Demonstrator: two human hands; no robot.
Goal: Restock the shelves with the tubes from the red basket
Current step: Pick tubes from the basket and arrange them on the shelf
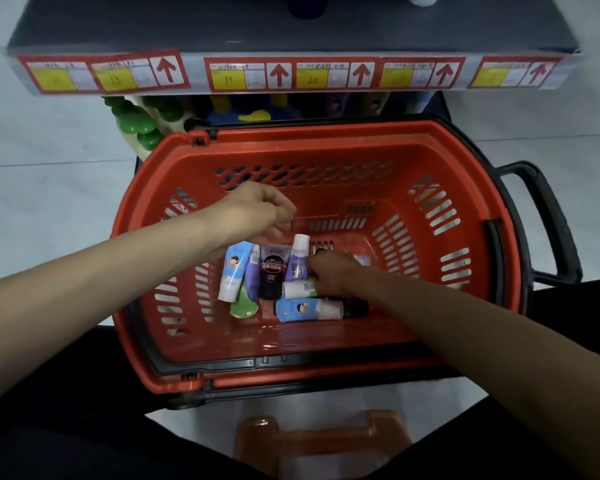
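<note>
Both hands reach into the red basket (326, 147) where the tubes lie in a heap.

The basket sits on the floor just in front of the shelf (291, 29), whose front edge carries a strip of red and yellow price labels (278, 75) with arrows. The tubes (274, 282) are piled on the basket's bottom, left of centre: a light blue tube (234, 271) on the left, a black tube (272, 275) in the middle, a purple tube (297, 261) with a white cap standing tilted, and another blue tube (309, 309) lying crosswise nearest the person. The left hand (257, 211) hovers above the pile with fingers curled loosely, gripping nothing visible. The right hand (333, 271) rests down among the tubes beside the purple one; whether it grips anything cannot be told. An orange stool (321, 441) stands at the near edge.
</note>
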